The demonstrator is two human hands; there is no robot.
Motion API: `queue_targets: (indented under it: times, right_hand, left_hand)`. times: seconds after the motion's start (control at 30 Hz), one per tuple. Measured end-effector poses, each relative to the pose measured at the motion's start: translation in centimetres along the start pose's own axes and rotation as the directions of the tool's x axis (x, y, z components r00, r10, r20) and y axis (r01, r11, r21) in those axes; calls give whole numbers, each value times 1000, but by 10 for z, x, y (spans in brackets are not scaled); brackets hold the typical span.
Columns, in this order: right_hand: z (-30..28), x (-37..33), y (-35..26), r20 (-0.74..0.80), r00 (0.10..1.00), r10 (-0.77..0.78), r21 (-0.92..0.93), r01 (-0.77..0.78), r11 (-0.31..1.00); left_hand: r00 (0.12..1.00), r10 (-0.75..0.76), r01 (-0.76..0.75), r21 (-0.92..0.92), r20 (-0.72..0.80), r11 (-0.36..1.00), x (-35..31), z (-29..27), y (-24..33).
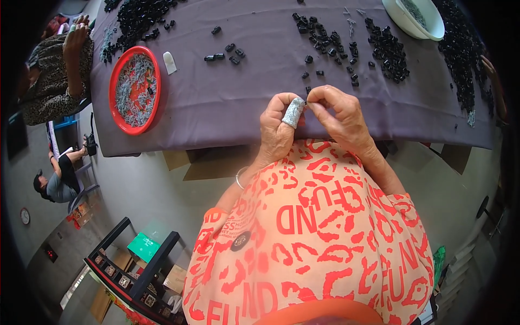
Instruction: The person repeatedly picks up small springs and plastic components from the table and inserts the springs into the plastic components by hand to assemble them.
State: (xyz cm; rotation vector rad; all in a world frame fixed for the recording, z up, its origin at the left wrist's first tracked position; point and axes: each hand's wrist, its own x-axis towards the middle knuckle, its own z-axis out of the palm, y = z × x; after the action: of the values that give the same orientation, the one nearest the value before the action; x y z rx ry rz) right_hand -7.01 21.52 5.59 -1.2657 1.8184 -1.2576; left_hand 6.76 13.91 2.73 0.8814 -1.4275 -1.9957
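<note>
My left hand (275, 130) and my right hand (345, 115) meet just over the near edge of the cloth-covered table. A greyish-white wrap (293, 112) covers one digit of my left hand, whose fingers are closed. With thumb and forefinger, my right hand pinches close beside that wrapped digit. Something small and dark shows between the fingertips, mostly hidden. Just beyond the hands lie loose small black plastic parts (319, 72), with a larger scatter of them (325, 40) farther off.
On the left, a red oval tray (112, 92) holds thin grey pins beside a white piece (169, 63). Black parts (138, 19) heap at far left, and others (390, 57) at right. A white bowl (400, 25) stands far right. Other people sit at the left; another hand (489, 67) reaches in right.
</note>
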Motion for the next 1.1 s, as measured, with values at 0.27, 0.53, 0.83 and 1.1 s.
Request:
queue_targets:
  times: [0.27, 0.53, 0.83, 1.1]
  right_hand:
    - [5, -5, 9, -73, 997, -3, 22, 4, 1000]
    - [5, -6, 9, -89, 996, -17, -30, 14, 999]
    - [6, -3, 11, -26, 999, -32, -27, 31, 999]
    - [-8, 18, 9, -115, 990, -87, -83, 78, 994]
  left_hand:
    - [989, -140, 146, -233, 42, 961, 0, -3, -8]
    - [983, -161, 175, -182, 91, 968, 0, -8, -3]
    - [986, -142, 154, -143, 90, 978, 1, -8, -4]
    - [975, -206, 222, -373, 84, 901, 7, -14, -9]
